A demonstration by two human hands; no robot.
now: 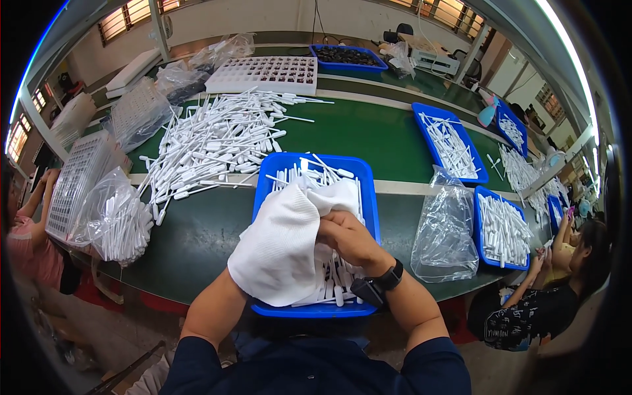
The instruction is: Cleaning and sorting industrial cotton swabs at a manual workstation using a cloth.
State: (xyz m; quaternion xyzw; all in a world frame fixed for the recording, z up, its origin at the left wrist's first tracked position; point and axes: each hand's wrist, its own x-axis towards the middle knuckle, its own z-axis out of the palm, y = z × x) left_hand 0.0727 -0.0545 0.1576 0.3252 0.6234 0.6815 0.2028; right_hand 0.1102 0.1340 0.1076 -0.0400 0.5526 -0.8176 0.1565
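Note:
A white ribbed cloth (283, 230) drapes over my left hand, hiding its fingers; only the forearm shows below it. My right hand (349, 238) is closed at the cloth's right edge, fingertips curled inward, and what they grip is hidden. Both hands are over a blue tray (370, 191) filled with white plastic sticks (339, 289), each with one thicker end. Some sticks show beyond the cloth at the tray's far side and below my right hand. A dark watch sits on my right wrist.
A large heap of white sticks (217, 138) lies beyond the tray. At left is a plastic bag of sticks (122, 220); at right are a clear bag (447, 230) and blue trays of sticks (503, 227). A white foam rack (263, 74) stands farther back. People sit at both sides.

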